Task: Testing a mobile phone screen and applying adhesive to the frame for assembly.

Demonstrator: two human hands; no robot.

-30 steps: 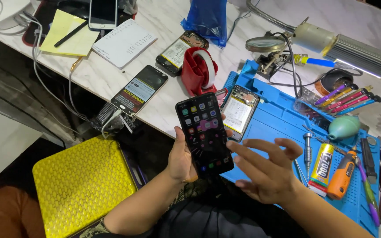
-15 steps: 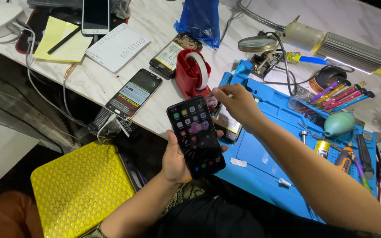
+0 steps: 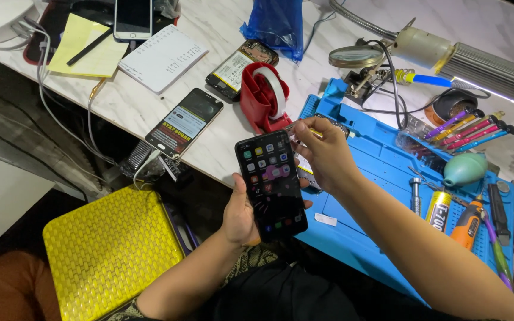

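Your left hand [image 3: 240, 215] is clamped around the phone [image 3: 270, 184], with the palm behind it and the thumb on its left edge; the screen is lit and faces up at you. The phone is not on the worktop at all: it hangs in the air past the front edge, over the gap between the worktop and the yellow stool [image 3: 111, 249]. Your right hand [image 3: 323, 153] is apart from the left one, above the near left corner of the blue mat [image 3: 382, 196], and its fingers are pinched together on a small thin thing; I cannot tell what it is, it is too small. The main risk, I think, is the one-hand grip: if the palm slips while you look at the right hand, the phone falls past the front edge, to the stool or the floor. The small thing can also drop from the pinch, and on this crowded mat it is hard to find again. The red tape dispenser [image 3: 261, 101] stands just beside your right hand, at the left edge of the mat, and another phone [image 3: 184, 122] lies near the front edge with a cable; a fast move of the elbow may push them.
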